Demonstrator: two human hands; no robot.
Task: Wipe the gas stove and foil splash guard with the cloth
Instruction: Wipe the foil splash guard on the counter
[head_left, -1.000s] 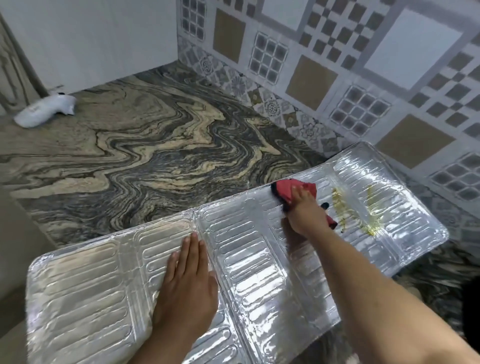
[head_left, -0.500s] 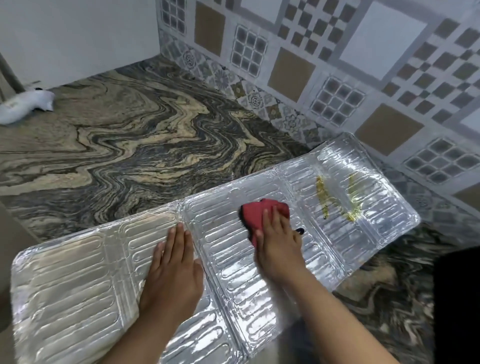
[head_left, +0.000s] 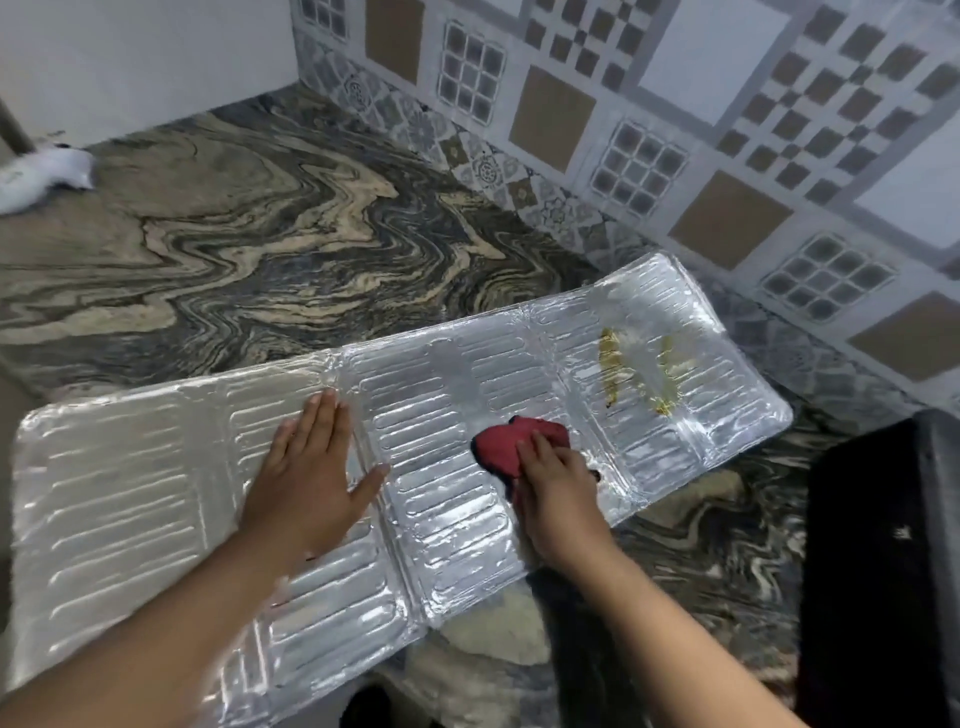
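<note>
Ideally, the red cloth (head_left: 511, 447), pressed under the right hand (head_left: 558, 493) with its fingers curled over it, is pushed toward the yellow stains (head_left: 639, 371) while the foil splash guard (head_left: 130, 467) is pinned by the flat, empty left hand (head_left: 306, 483).

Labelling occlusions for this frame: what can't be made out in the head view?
- Black gas stove: cut off by the right edge; burners and knobs out of view.
- Crumpled red cloth: near part hidden under the right hand.
- Embossed silver foil splash guard: near left corner hidden by the left forearm; the left hand lies flat on it.
- White object at the far left: blurred, cropped, unidentifiable.
</note>
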